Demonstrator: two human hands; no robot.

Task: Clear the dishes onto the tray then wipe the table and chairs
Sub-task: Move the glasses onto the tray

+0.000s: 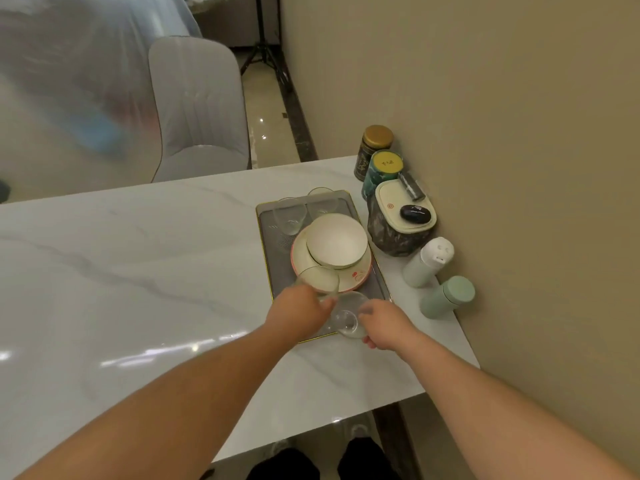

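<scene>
the tray (265,237) lies on the worktop (138,271), long axis running 11 to 5 o'clock; it carries one plate (349,280), one bowl (336,244), four glasses; left hand (299,311) grips a tilted glass (320,278) at its 1 o'clock; right hand (382,325) grips another glass (346,315), at its 9 o'clock.

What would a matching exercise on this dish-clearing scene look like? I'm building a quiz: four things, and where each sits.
Things:
1. white ceramic bowl
2. clear glass in the right hand
3. black oval stone
4. gold-lidded dark tin

Places:
A. table's far corner by the wall
B. on the cream box lid
C. near end of the grey tray
D. stacked on the pink-rimmed plate

Pairs: 1-D, 2-C, 3-B, 4-A
</scene>
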